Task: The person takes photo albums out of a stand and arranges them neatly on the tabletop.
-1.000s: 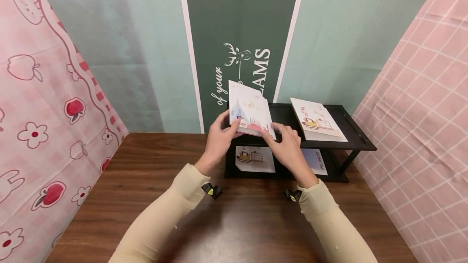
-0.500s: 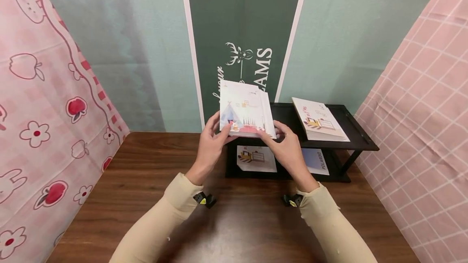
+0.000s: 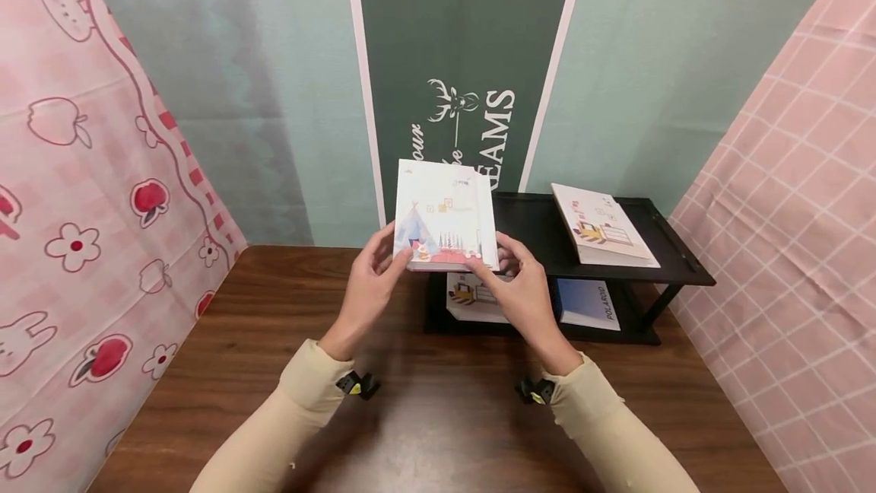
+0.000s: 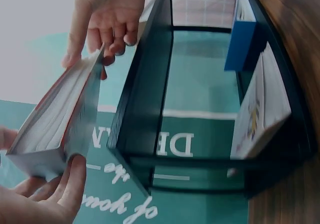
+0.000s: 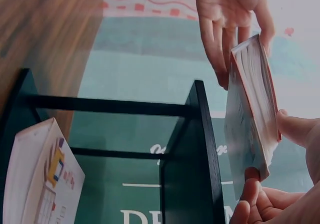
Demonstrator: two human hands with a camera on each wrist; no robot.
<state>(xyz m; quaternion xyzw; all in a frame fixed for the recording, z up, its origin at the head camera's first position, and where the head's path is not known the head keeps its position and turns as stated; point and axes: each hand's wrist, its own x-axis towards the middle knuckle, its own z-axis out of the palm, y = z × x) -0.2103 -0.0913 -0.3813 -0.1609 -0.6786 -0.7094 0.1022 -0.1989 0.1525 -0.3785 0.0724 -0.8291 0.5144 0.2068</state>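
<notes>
I've got left hand (image 3: 369,281) and right hand (image 3: 523,291) both gripping the tent-print book (image 3: 445,211) at its lower corners, held up near the black rack (image 3: 527,215). White book (image 3: 602,225) on top, blue book (image 3: 587,303) below.

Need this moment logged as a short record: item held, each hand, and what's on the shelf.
Held: white tent-print book, apart from the shelf
Left hand: grips the book's left side
Right hand: grips its right side
On top: white book with yellow print, printed side up
Below: similar white book, partly hidden; blue-and-white POLAROID book
</notes>
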